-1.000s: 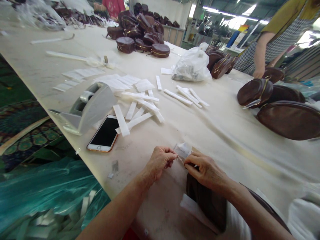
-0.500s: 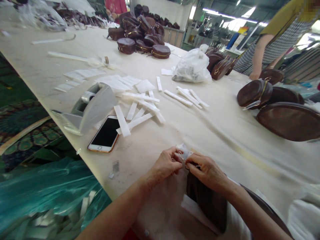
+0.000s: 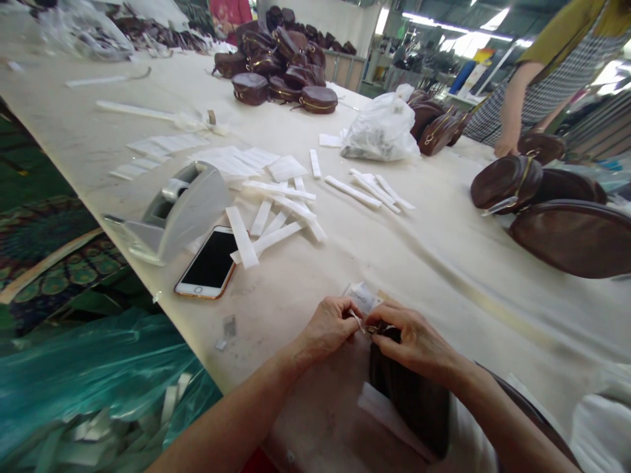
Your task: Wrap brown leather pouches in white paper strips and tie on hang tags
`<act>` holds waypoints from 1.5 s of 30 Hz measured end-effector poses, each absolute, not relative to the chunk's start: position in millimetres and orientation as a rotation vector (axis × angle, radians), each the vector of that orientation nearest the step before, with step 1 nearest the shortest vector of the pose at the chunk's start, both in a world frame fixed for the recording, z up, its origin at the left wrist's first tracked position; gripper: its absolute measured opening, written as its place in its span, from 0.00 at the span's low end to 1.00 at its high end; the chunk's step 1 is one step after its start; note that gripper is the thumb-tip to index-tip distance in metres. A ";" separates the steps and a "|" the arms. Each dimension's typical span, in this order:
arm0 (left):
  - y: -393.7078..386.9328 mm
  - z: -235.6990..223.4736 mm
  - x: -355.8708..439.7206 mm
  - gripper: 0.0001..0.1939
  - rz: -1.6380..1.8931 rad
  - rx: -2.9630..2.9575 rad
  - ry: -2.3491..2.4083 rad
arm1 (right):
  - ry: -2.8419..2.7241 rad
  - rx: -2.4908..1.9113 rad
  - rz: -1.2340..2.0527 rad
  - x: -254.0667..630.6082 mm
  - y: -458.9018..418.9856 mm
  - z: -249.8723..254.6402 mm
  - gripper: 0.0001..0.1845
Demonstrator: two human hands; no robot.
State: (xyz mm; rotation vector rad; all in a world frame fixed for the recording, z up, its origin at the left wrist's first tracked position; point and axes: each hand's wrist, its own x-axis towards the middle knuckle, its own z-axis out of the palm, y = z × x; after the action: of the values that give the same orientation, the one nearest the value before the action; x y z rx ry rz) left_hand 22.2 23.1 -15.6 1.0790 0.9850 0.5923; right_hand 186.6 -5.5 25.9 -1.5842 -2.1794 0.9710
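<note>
My left hand (image 3: 328,326) is closed in a pinch on a thin white cord (image 3: 357,320) at the table's near side. Just right of it, the fingers of my right hand (image 3: 419,338) are closed on a small metal fitting (image 3: 371,329) at the end of a dark brown leather bag (image 3: 409,401). The fingertips of both hands almost meet there. Part of the bag is hidden under my right hand and forearm. Behind my fingers lies a small clear packet (image 3: 362,295). A white strip (image 3: 389,417) rests along the bag's left side.
A phone (image 3: 207,266) and a grey tape dispenser (image 3: 192,210) stand by the left edge, beside scattered white strips (image 3: 276,240). Brown bags (image 3: 572,236) lie at right, where a co-worker's hand (image 3: 507,144) touches one. More bags are piled behind a white plastic bag (image 3: 379,128).
My left fingers have shifted slightly, and the thin white cord now shows as a slanted line toward the metal fitting. My right hand has turned a little, leaving the fitting more visible.
</note>
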 end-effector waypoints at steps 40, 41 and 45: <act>28.8 -8.3 16.8 0.09 0.591 0.988 1.102 | -2.210 -1.503 0.951 184.7 -5.0 20.1 0.08; 28.8 -8.3 16.8 0.09 0.597 0.980 1.105 | -2.220 -1.493 0.922 184.4 -5.0 19.6 0.08; 28.9 -11.1 17.1 0.08 0.606 0.955 1.102 | -2.254 -1.474 0.850 183.9 -4.1 17.0 0.08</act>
State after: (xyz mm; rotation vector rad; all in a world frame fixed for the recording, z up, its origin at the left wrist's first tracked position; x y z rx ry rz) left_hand 17.1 28.9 -11.1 0.9554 1.1015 0.6059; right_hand 183.9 -4.1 17.0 -1.4739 -2.2543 0.8503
